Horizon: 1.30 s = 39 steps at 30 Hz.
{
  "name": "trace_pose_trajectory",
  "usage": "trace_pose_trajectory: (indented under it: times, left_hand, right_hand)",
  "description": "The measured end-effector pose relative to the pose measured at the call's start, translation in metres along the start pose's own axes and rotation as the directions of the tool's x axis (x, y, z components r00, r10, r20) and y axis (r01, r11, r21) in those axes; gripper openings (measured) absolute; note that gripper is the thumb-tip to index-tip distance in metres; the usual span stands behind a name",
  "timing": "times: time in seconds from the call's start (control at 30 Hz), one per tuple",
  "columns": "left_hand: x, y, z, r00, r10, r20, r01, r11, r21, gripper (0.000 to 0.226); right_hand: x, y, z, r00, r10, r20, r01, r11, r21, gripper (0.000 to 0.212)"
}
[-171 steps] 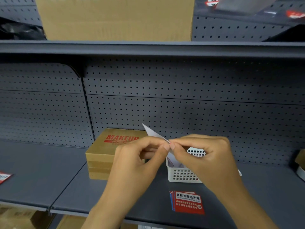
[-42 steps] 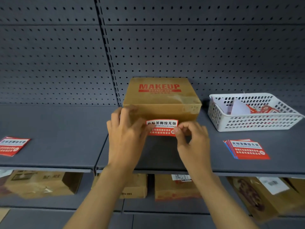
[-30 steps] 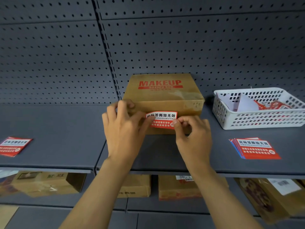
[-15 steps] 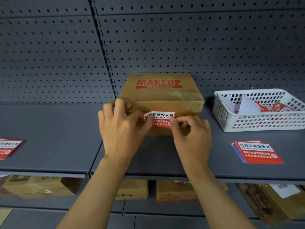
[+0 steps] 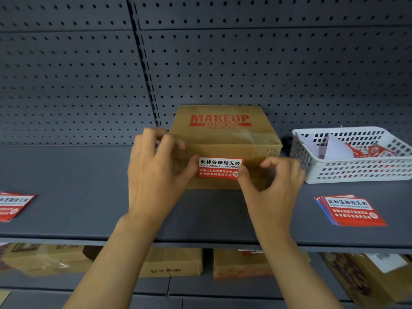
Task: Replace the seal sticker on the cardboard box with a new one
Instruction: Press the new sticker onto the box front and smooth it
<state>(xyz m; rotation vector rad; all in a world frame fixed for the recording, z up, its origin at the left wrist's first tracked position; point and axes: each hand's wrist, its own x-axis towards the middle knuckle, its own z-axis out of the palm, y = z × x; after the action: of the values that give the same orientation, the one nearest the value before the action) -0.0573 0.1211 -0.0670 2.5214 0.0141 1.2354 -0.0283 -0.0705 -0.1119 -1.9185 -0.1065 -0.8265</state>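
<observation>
New seal sticker (image 5: 219, 168) goes flat on the cardboard box (image 5: 225, 139)!
Left hand (image 5: 158, 168) braces, open; right hand (image 5: 270, 186), fingers curled and holding nothing, has slid its thumb to the sticker's edge.

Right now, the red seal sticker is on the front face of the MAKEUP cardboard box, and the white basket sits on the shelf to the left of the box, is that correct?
Not quite: the white basket sits to the right of the MAKEUP cardboard box, not the left, as the head view shows. The red seal sticker is indeed on the box's front face.
</observation>
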Motion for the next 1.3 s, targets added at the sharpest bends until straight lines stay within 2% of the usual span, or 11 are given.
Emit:
trace_pose_trajectory:
  times: [0.13, 0.23, 0.67, 0.77, 0.87, 0.93, 1.03, 1.17, 1.3]
  left_hand:
    - [0.005, 0.007, 0.008, 0.992, -0.029, 0.123, 0.037, 0.997, -0.065, 0.067]
    - [0.002, 0.001, 0.016, 0.988, -0.031, 0.154, 0.037, 0.999, -0.04, 0.068]
    - [0.004, -0.02, 0.015, 0.969, -0.033, 0.246, 0.095, 0.965, -0.244, 0.048]
    - [0.0, -0.015, 0.016, 0.961, -0.041, 0.272, 0.126, 0.944, -0.304, 0.056]
    - [-0.003, -0.006, 0.02, 0.967, -0.059, 0.248, 0.115, 0.97, -0.215, 0.076]
    - [-0.003, -0.003, 0.022, 0.971, -0.083, 0.225, 0.124, 0.978, -0.17, 0.077]
    - [-0.002, -0.006, 0.022, 0.975, -0.092, 0.202, 0.119, 0.985, -0.123, 0.07]
    - [0.001, -0.016, 0.018, 0.972, -0.05, 0.229, 0.088, 0.984, -0.158, 0.064]
    - [0.001, -0.018, 0.015, 0.966, -0.015, 0.259, 0.064, 0.981, -0.185, 0.067]
  right_hand:
    - [0.001, -0.012, 0.015, 0.999, 0.001, -0.045, -0.003, 0.999, -0.04, 0.095]
    - [0.003, -0.016, 0.022, 1.0, -0.018, -0.025, 0.016, 0.998, -0.057, 0.107]
    - [0.019, 0.006, 0.007, 0.991, -0.128, 0.041, 0.126, 0.991, 0.046, 0.073]
    - [0.015, 0.002, 0.011, 0.992, -0.121, 0.044, 0.119, 0.992, 0.041, 0.079]
    - [0.011, -0.004, 0.018, 0.996, -0.082, 0.035, 0.082, 0.997, 0.003, 0.096]
    - [0.011, -0.005, 0.022, 0.996, -0.078, 0.033, 0.079, 0.996, -0.039, 0.102]
    - [0.014, 0.0, 0.02, 0.995, -0.087, 0.047, 0.089, 0.995, -0.038, 0.098]
    - [0.019, 0.008, 0.009, 0.989, -0.132, 0.068, 0.132, 0.991, 0.001, 0.085]
    - [0.017, 0.007, 0.009, 0.987, -0.15, 0.064, 0.153, 0.987, -0.042, 0.087]
